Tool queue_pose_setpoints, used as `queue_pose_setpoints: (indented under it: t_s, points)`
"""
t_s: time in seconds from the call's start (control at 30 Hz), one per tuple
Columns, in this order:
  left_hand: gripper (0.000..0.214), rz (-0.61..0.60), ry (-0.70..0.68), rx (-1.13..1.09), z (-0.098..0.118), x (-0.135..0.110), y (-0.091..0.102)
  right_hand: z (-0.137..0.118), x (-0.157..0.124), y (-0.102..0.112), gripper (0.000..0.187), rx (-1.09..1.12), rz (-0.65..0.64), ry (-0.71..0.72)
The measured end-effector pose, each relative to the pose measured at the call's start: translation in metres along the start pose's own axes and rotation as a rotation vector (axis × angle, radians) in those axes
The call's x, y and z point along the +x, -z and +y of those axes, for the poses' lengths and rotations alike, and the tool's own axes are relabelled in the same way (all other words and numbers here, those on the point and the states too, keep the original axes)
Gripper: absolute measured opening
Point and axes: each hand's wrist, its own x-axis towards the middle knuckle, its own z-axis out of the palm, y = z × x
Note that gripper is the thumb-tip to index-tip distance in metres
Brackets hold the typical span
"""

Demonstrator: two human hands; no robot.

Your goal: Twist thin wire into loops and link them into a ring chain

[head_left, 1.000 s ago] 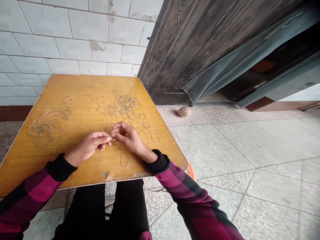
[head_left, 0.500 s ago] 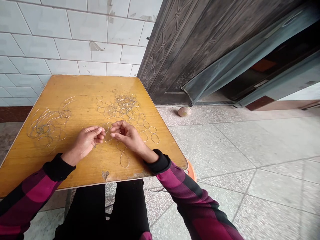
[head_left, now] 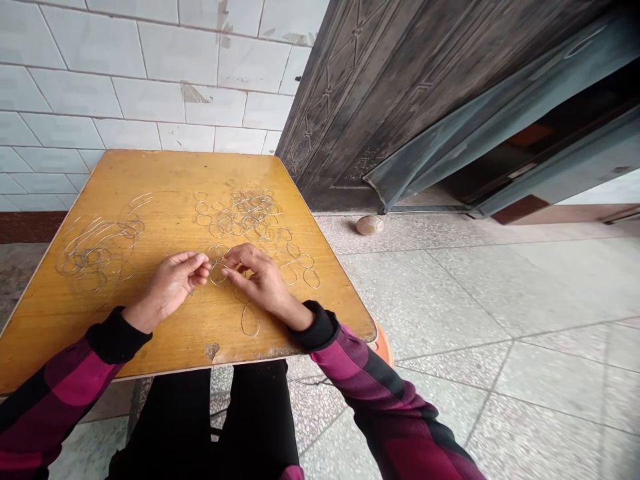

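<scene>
Over the near middle of the wooden table, my left hand (head_left: 173,281) pinches a thin wire loop (head_left: 218,283) between thumb and fingers. From the other side, my right hand (head_left: 261,280) curls its thumb and fingertips round the loop's right edge. Parts of the wire are hidden behind the fingers. Just below my right hand lies another wire loop (head_left: 250,333), drawn out long. Beyond the hands is a heap of bent wire loops (head_left: 253,210), some shaped like figure eights. Several more loops (head_left: 303,260) lie to the right.
Loose curved wires (head_left: 95,250) lie tangled at the left of the wooden table (head_left: 165,347). A tiled wall (head_left: 175,60) stands behind it, with a dark carved door (head_left: 350,100) to the right. On the floor sits a round stone-like object (head_left: 370,225). An orange stool edge (head_left: 384,345) shows under the table corner.
My right hand has turned slightly and its fingers curl a little more at the wire loop. The left hand keeps its pinch in nearly the same place.
</scene>
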Motion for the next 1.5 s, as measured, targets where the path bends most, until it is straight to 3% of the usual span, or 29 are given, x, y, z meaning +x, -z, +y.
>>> queue_pose_setpoints:
  t_s: [0.13,0.3,0.53,0.7,1.17,1.5]
  points:
    - [0.016,0.007,0.019,-0.069,-0.002,0.001,-0.001,-0.003,-0.001,0.001,0.005,-0.199,0.098,0.125]
    - [0.015,0.011,-0.004,-0.128,-0.006,-0.001,-0.004,-0.001,-0.003,0.0,0.019,-0.333,0.022,0.226]
    - [0.021,0.001,-0.029,-0.123,-0.009,-0.007,-0.01,-0.003,-0.003,-0.002,0.025,-0.439,-0.005,0.239]
    - [0.021,0.008,-0.048,-0.127,-0.01,-0.007,-0.012,-0.005,-0.005,-0.004,0.02,-0.497,-0.026,0.184]
    - [0.017,-0.003,-0.045,-0.087,-0.015,-0.003,-0.008,-0.002,-0.004,-0.009,0.008,-0.268,-0.044,0.084]
    - [0.022,-0.001,-0.067,-0.06,-0.01,-0.003,-0.007,-0.007,-0.003,-0.003,0.014,-0.296,-0.092,0.08]
